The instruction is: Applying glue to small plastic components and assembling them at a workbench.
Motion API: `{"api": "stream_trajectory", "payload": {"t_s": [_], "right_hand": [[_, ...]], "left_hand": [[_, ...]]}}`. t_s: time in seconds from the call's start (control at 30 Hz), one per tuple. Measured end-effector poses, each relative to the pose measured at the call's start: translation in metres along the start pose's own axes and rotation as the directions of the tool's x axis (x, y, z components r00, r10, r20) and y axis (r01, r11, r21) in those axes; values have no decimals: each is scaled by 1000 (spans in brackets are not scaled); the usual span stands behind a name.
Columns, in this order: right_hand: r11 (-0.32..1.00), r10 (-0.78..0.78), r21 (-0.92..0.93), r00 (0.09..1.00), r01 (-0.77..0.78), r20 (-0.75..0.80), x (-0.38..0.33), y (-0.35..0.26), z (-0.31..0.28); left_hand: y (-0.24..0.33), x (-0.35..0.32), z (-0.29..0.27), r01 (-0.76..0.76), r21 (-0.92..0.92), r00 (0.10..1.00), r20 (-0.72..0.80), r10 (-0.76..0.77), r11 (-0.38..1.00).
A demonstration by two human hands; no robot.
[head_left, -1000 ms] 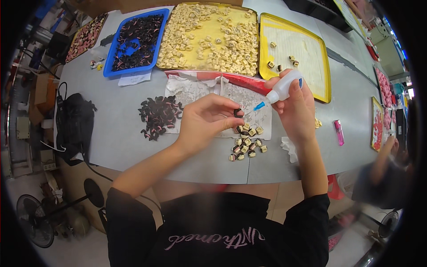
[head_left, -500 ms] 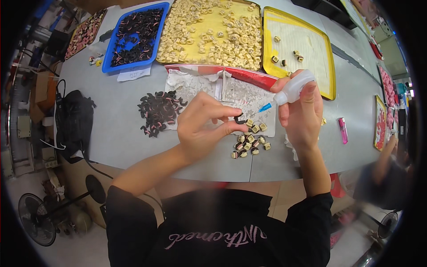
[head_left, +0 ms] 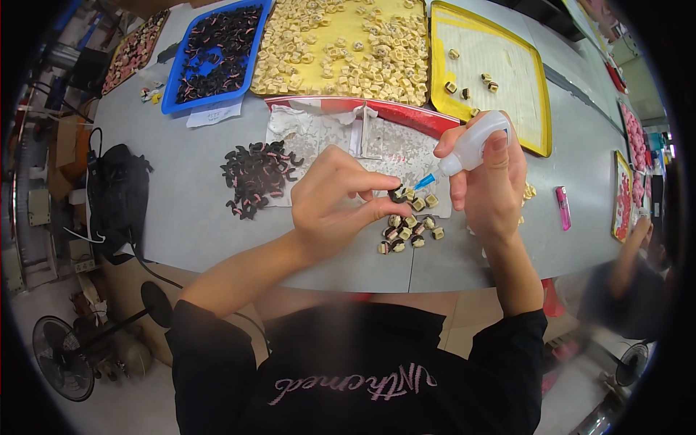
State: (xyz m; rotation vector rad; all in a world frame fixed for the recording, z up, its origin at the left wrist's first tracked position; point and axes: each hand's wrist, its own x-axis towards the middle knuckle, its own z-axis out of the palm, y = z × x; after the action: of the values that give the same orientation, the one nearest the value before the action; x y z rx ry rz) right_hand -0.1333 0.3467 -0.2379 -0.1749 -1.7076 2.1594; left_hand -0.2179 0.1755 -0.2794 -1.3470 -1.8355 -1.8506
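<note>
My left hand [head_left: 335,201] pinches a small black curved piece [head_left: 396,194] between thumb and fingertips. In my right hand [head_left: 493,181] is a white translucent squeeze bottle [head_left: 475,145], tilted downward, its blue needle tip [head_left: 425,182] close beside the black piece. I cannot tell whether the tip touches it. Just below my left fingertips lie several small cream squares and cream-and-black assembled pieces [head_left: 406,233]. Left of that hand is a heap of black curved pieces [head_left: 259,176], some with pink parts. A pale worn sheet [head_left: 312,130] lies beneath and beyond my hands.
At the back stand a blue tray [head_left: 172,101] of black pieces, a yellow tray [head_left: 317,61] of cream squares, and another yellow tray [head_left: 522,94] with a few assembled pieces. A pink lighter [head_left: 563,208] lies at right. A black bag [head_left: 125,188] sits on the left; another person [head_left: 627,290] is far right.
The bottle's needle tip has come down and left to the black piece. My left hand has shifted slightly right with the piece still pinched.
</note>
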Motion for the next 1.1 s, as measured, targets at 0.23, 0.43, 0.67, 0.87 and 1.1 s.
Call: {"api": "stream_trajectory", "payload": {"t_s": [0.23,0.43,0.67,0.87,1.1], "right_hand": [[1000,3,3,1000,-3,-1,-1,1,-1],[1000,1,-6,1000,-1,8,0,0,0],[1000,-9,3,1000,9,12,0,-1,1],[996,-32,-87,997,26,-76,0,-2,5],[999,-36,-25,999,36,-5,0,-3,-4]], "left_hand": [[-1,-1,0,-3,-6,1000,4,3,1000],[-2,-1,0,-14,1,1000,-1,14,1000],[-2,-2,-2,-48,15,998,46,47,999],[0,-1,-3,-45,24,998,49,43,999],[1,0,-3,-48,14,998,48,47,999]]}}
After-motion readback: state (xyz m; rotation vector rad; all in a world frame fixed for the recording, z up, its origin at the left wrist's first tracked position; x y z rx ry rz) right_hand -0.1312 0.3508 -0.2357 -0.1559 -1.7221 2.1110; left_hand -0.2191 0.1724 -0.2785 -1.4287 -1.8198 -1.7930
